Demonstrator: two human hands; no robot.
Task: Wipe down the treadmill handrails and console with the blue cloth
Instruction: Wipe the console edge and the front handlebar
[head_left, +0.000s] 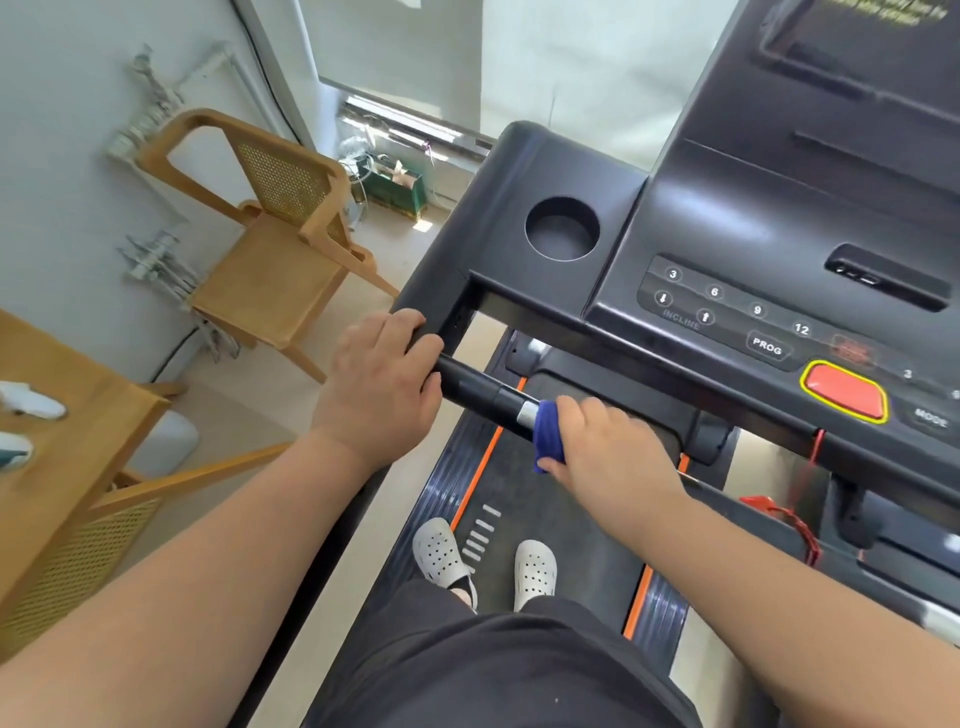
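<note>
The person stands on the treadmill belt (561, 467), both hands on the black handrail (478, 392) that runs across below the console (727, 234). The right hand (608, 447) has its grip closed around the blue cloth (549, 434), which is wrapped round the handrail; the cloth shows only as a bunched band at the thumb side of the fist, the rest covered by the fingers. Just beside the cloth, on its left, a short silver section (527, 414) of the rail is bare. The left hand (382, 384) grips the rail's outer end near the corner of the console frame, fingers curled over the top, holding nothing but the rail. A stretch of bare black rail lies between the two hands. The console's cup holder (562, 228) and red stop button (844, 392) lie above, apart from both hands. White perforated shoes (441, 553) rest on the belt below.
</note>
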